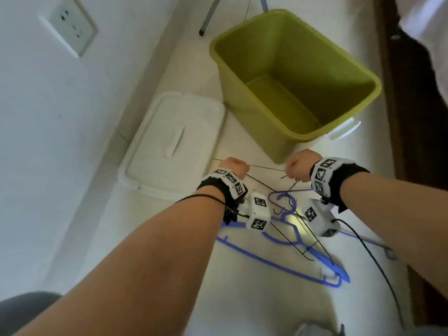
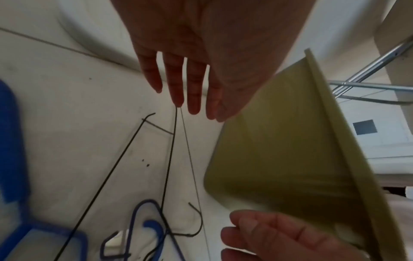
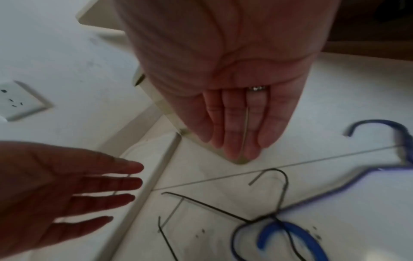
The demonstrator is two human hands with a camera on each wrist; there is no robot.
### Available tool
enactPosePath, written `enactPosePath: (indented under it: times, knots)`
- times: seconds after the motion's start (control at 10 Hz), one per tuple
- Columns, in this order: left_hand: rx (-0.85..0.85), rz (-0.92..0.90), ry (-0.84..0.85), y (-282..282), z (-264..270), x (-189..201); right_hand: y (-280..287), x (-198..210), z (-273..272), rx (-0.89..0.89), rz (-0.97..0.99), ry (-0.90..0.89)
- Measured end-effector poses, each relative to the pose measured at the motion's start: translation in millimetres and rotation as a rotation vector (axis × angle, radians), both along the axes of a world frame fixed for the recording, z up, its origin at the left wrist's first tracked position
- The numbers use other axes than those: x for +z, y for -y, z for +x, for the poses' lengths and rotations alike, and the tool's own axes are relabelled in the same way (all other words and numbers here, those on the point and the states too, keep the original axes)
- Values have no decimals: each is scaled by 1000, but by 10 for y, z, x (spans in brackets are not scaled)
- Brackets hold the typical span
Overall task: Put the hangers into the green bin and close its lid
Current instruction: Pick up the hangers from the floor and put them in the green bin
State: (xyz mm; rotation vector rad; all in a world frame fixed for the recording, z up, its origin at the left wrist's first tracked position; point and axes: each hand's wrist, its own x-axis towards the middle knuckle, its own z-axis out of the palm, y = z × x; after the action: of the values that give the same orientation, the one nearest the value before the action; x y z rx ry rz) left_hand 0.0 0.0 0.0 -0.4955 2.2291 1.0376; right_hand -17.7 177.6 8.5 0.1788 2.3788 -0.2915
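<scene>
The green bin (image 1: 254,112) stands open on the pale floor, and its white lid (image 1: 174,141) lies flat to its left. Thin black wire hangers (image 1: 261,181) and blue plastic hangers (image 1: 278,258) lie tangled on the floor in front of the bin. My left hand (image 2: 185,98) reaches down with straight fingers, its fingertips touching a wire hanger (image 2: 170,167). My right hand (image 3: 236,141) also points down with straight fingers, and a thin wire shows in the gap between two of them. From the head view both hands (image 1: 236,167) (image 1: 299,167) hang just above the wires, near the bin's front corner.
The white wall with a socket (image 1: 69,25) runs along the left. Metal rack legs (image 1: 209,15) stand behind the bin. Dark wooden furniture (image 1: 412,117) borders the right side. A black cable (image 1: 375,258) trails from my right wrist over the floor.
</scene>
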Motion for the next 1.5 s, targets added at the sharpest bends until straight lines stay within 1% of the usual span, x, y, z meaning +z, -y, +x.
enactPosePath:
  times: [0.2, 0.3, 0.4, 0.5, 0.6, 0.7, 0.8, 0.9, 1.0, 1.1, 1.2, 1.3, 1.4, 1.5]
  knots:
    - [-6, 30, 65, -262, 115, -271, -367, -332, 274, -26, 105, 34]
    - [11, 64, 81, -395, 152, -374, -613, -404, 262, -54, 167, 35]
    - [-43, 68, 113, -538, 182, -437, -884, -520, 242, -115, 230, 40]
    - [-89, 34, 161, -691, 186, -498, -1113, -560, 350, -271, 240, 1]
    - [-131, -13, 199, -815, 240, -548, -1320, -687, 458, -338, 220, 15]
    - [-124, -15, 204, -904, 316, -597, -1385, -769, 489, -354, 190, 86]
    - [-79, -10, 236, -926, 377, -630, -1321, -847, 514, -343, 156, 123]
    - [-22, -15, 242, -904, 397, -657, -1268, -916, 494, -358, 211, 57]
    - [-11, -10, 265, -883, 408, -690, -1408, -982, 475, -364, 280, 22]
    - [-27, 4, 255, -895, 432, -705, -1488, -1039, 494, -327, 251, 26]
    - [34, 17, 260, -875, 466, -720, -1438, -1042, 522, -270, 224, 93]
    - [152, 8, 233, -771, 455, -718, -1297, -982, 558, -140, 225, 162]
    - [293, 29, 198, -566, 413, -789, -1190, -1109, 627, 38, 234, 221]
    - [313, -23, 217, -412, 390, -717, -1061, -1104, 629, -11, 153, 198]
